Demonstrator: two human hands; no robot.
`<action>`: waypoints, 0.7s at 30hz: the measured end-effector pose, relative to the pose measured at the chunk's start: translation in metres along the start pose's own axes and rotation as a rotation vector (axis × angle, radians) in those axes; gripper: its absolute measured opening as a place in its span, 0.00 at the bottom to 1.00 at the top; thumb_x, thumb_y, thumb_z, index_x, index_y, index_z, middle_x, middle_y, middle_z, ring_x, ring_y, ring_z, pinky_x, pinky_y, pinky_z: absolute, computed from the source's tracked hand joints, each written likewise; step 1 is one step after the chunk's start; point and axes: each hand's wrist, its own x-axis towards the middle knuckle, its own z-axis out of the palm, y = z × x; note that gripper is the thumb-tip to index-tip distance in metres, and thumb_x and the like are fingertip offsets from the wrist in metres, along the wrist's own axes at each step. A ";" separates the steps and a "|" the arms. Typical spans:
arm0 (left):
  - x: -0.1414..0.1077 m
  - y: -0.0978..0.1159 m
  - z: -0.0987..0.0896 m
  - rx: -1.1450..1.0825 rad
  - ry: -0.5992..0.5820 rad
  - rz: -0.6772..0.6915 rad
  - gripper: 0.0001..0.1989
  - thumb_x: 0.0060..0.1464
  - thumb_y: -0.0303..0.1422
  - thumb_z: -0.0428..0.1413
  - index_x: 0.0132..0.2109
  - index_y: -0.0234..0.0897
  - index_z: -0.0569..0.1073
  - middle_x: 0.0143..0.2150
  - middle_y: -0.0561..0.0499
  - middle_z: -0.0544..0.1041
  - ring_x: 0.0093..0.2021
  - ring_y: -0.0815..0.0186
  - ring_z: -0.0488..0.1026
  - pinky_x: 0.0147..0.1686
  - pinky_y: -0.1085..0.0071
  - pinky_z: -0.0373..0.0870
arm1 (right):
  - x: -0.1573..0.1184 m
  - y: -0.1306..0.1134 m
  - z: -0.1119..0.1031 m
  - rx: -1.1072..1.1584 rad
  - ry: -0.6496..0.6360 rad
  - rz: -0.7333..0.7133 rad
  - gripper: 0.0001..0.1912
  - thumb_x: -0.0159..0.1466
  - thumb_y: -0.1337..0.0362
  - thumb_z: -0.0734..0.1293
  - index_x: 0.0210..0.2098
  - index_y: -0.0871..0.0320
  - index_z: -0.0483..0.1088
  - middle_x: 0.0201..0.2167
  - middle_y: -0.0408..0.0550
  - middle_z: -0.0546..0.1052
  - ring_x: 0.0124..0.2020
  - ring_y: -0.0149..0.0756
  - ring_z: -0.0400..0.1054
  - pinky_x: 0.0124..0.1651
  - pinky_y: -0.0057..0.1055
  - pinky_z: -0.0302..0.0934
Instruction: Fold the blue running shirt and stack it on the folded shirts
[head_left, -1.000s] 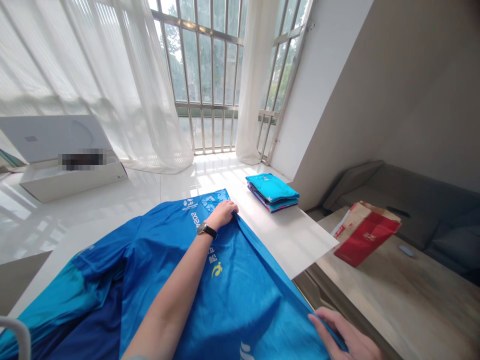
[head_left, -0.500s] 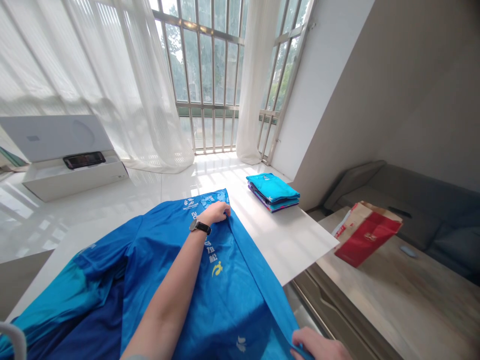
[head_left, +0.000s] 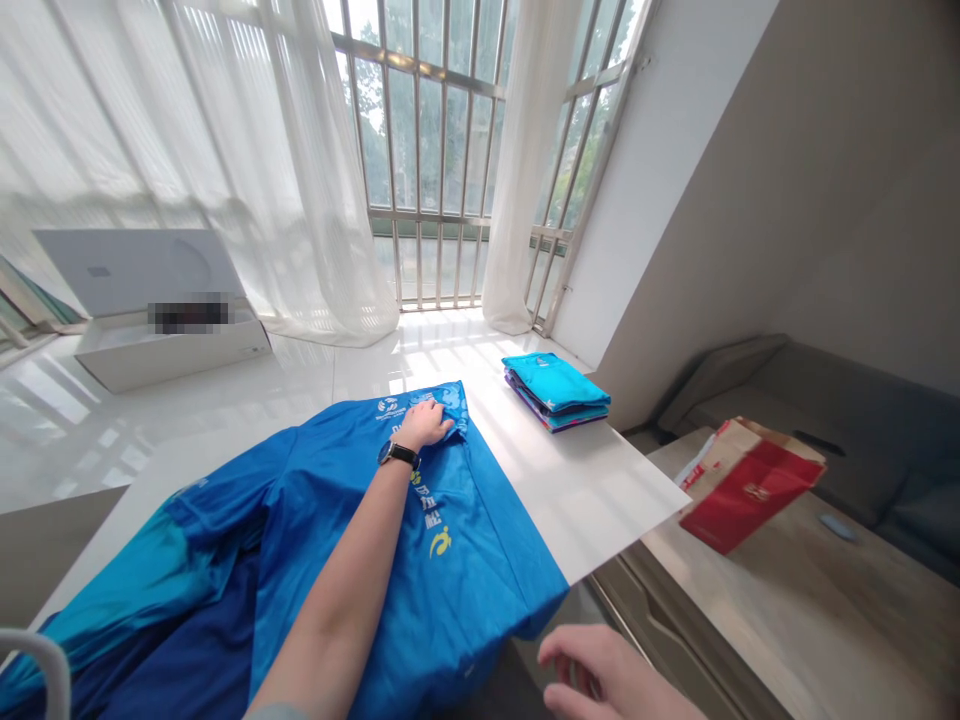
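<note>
Garment (head_left: 480, 530): 1 | left hand (head_left: 426, 425): open, on it | right hand (head_left: 607, 680): half-open, nearby | folded stack (head_left: 556, 382): 1

Left hand (head_left: 426, 424) presses on blue shirt (head_left: 360, 500)

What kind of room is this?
Probably a living room in a home: barred window with sheer curtains, a grey sofa, and a low table with a paper bag on it.

1. Garment (head_left: 480, 540): bright blue, with teal and navy areas; white lettering; yellow emblem; pale-blue patterned patch
2. Folded stack (head_left: 559, 382): turquoise top; purple and red edges below
3. Paper bag (head_left: 776, 500): red and tan
4. Watch strap (head_left: 404, 455): black
5. Curtains (head_left: 315, 200): sheer white
</note>
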 end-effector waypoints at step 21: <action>-0.019 -0.032 -0.011 -0.086 -0.108 -0.048 0.53 0.46 0.61 0.62 0.71 0.39 0.57 0.75 0.36 0.46 0.75 0.45 0.39 0.70 0.44 0.34 | 0.348 0.014 -0.049 -0.213 0.514 -0.493 0.25 0.70 0.56 0.58 0.62 0.61 0.66 0.63 0.62 0.68 0.65 0.49 0.61 0.67 0.51 0.56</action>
